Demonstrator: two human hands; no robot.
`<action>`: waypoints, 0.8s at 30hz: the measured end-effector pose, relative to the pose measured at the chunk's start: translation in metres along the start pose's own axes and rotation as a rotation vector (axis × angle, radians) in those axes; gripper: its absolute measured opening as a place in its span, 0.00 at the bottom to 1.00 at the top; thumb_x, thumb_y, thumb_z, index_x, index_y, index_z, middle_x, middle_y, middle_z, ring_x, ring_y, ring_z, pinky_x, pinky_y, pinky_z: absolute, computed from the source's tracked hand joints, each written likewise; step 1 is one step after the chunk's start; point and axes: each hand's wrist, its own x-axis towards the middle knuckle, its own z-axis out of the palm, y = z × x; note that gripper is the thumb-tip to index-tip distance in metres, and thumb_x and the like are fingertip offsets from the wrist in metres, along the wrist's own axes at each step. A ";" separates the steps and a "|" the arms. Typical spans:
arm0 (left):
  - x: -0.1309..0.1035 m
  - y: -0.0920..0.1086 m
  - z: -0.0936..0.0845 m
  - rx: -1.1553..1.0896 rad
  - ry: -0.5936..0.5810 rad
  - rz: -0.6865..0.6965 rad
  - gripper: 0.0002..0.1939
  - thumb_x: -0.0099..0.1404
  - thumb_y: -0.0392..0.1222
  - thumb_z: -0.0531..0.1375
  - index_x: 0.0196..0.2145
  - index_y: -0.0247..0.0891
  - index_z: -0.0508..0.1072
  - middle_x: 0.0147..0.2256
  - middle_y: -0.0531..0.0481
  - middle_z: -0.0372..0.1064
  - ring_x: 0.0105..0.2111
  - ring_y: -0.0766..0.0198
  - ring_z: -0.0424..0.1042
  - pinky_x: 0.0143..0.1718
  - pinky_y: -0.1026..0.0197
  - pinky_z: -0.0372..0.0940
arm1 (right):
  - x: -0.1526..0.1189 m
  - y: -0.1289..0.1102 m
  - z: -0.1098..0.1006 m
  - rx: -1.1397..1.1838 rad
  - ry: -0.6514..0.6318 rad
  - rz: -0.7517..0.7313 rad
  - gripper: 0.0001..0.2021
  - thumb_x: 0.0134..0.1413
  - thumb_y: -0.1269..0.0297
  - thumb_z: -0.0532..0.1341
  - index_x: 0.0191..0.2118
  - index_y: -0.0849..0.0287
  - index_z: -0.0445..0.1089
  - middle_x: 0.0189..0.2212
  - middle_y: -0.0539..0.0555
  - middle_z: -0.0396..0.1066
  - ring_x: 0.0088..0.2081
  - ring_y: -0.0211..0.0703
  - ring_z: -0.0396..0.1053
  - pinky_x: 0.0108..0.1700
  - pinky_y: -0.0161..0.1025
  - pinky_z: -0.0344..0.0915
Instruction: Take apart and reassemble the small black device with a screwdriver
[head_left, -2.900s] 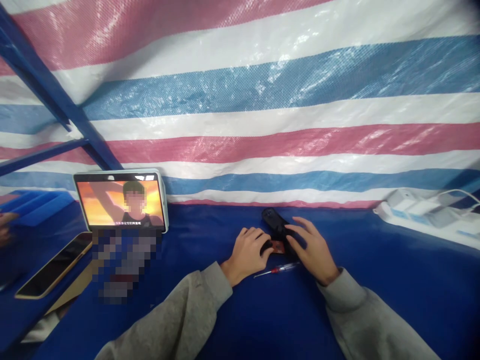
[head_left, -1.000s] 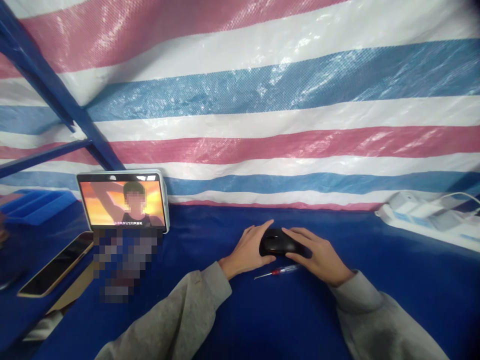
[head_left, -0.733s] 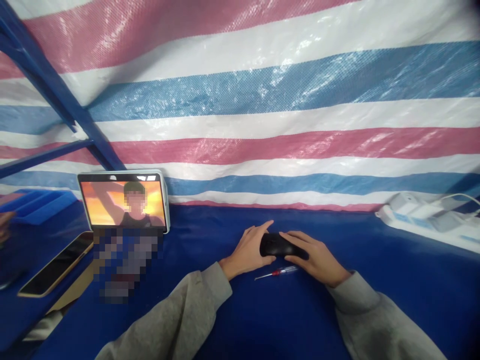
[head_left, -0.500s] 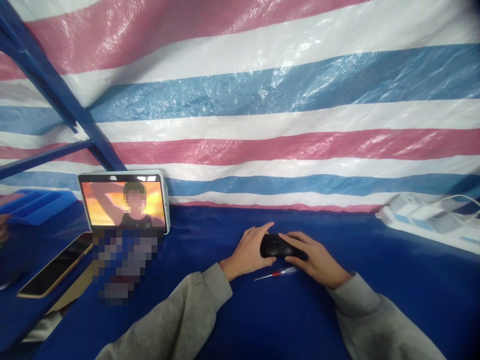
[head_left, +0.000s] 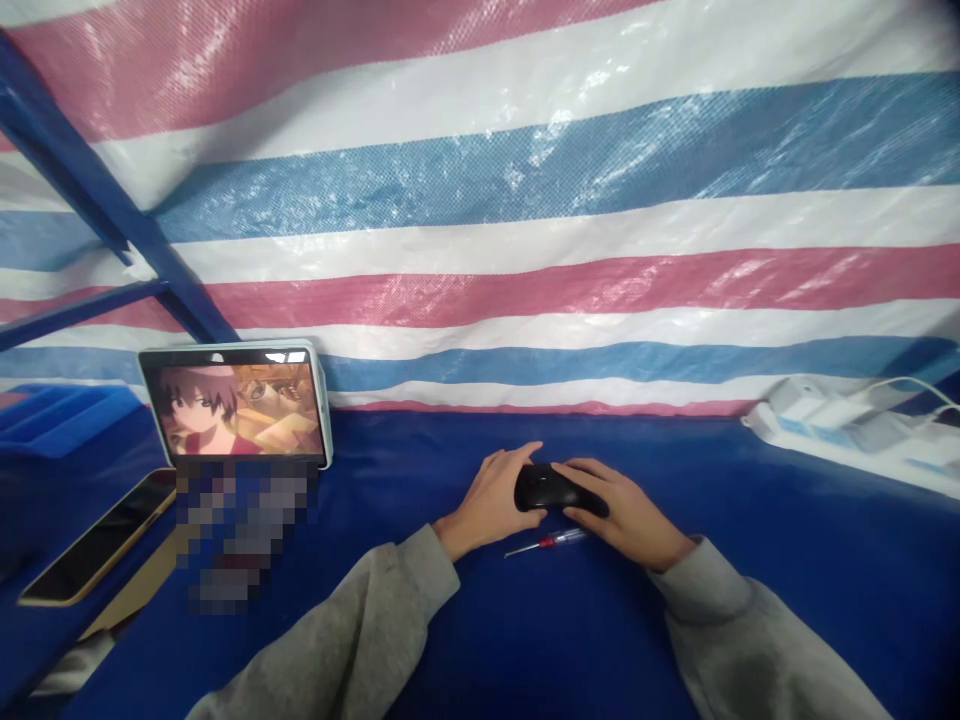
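Observation:
A black computer mouse (head_left: 559, 490) lies sideways between my hands, low over the blue tabletop; whether it touches the surface is unclear. My left hand (head_left: 495, 498) grips its left end, thumb at the near side and fingers at the far side. At the other end, my right hand (head_left: 626, 508) is closed round it with the thumb along the near edge. Just in front of the mouse lies a small screwdriver (head_left: 551, 541) with a red and clear handle. Its thin metal tip points left, and the handle's end runs close to my right thumb.
A tablet (head_left: 236, 405) playing a cartoon stands at the back left. Left of it are a phone (head_left: 97, 540) and a blue compartment tray (head_left: 67, 415). A white power strip (head_left: 847, 440) with plugs and a cable sits at the right. Striped sheeting (head_left: 525, 290) hangs behind the table.
The view has shifted slightly, so most things sit a little further left. Both hands keep their hold on the mouse. The tablet's picture has changed, and a blurred shape at the left edge has gone.

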 end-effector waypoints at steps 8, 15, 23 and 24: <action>0.001 0.003 -0.002 0.017 -0.015 -0.004 0.46 0.54 0.41 0.69 0.66 0.45 0.55 0.53 0.45 0.67 0.58 0.46 0.63 0.65 0.40 0.49 | 0.000 0.000 -0.001 -0.008 -0.004 -0.009 0.25 0.60 0.56 0.59 0.63 0.50 0.64 0.57 0.59 0.68 0.57 0.53 0.69 0.59 0.53 0.67; 0.001 0.003 -0.004 -0.003 -0.042 0.012 0.43 0.57 0.41 0.69 0.66 0.47 0.55 0.56 0.45 0.66 0.58 0.47 0.64 0.63 0.41 0.52 | 0.000 0.002 -0.001 -0.001 0.009 -0.016 0.25 0.60 0.57 0.60 0.63 0.48 0.64 0.57 0.58 0.69 0.56 0.53 0.70 0.59 0.54 0.68; 0.001 0.003 -0.004 0.002 -0.036 0.019 0.42 0.58 0.43 0.68 0.66 0.47 0.56 0.55 0.45 0.68 0.58 0.46 0.64 0.62 0.41 0.54 | 0.001 -0.002 0.000 0.011 0.008 -0.010 0.25 0.59 0.58 0.60 0.62 0.48 0.64 0.56 0.58 0.69 0.56 0.53 0.70 0.59 0.54 0.67; 0.001 0.003 -0.004 0.008 -0.029 0.018 0.42 0.57 0.43 0.69 0.66 0.47 0.56 0.54 0.45 0.68 0.58 0.46 0.64 0.62 0.42 0.54 | 0.001 -0.002 0.000 0.010 0.000 -0.005 0.25 0.59 0.58 0.60 0.62 0.49 0.64 0.56 0.58 0.69 0.56 0.54 0.69 0.59 0.54 0.67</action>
